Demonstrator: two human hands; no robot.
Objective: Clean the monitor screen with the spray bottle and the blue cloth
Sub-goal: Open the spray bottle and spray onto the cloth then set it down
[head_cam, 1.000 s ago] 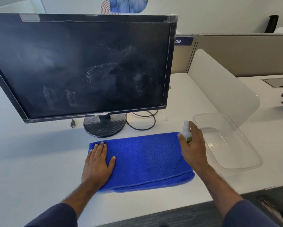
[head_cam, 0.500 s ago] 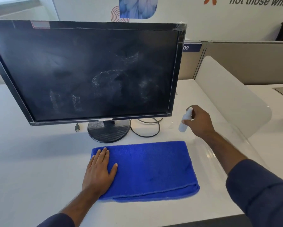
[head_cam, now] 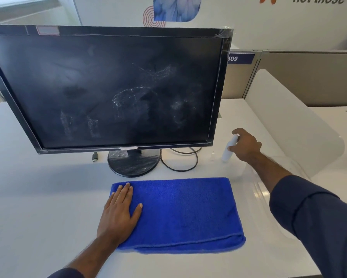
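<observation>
A black monitor (head_cam: 108, 89) stands on the white desk, its dark screen marked with whitish smears and streaks. In front of its round base lies a folded blue cloth (head_cam: 184, 213). My left hand (head_cam: 118, 213) rests flat on the cloth's left end, fingers spread. My right hand (head_cam: 246, 146) holds a small white spray bottle (head_cam: 229, 149) just off the monitor's lower right corner, above the desk, with the forefinger on top of the bottle.
A clear plastic tray (head_cam: 263, 197) lies under my right forearm, right of the cloth. A black cable loop (head_cam: 180, 159) and a loose plug (head_cam: 95, 156) lie beside the round monitor base (head_cam: 133, 162). A white curved divider (head_cam: 293, 121) rises at the right.
My right hand lifted the spray bottle from beside the cloth up to the monitor's lower right corner. The left hand stayed on the cloth.
</observation>
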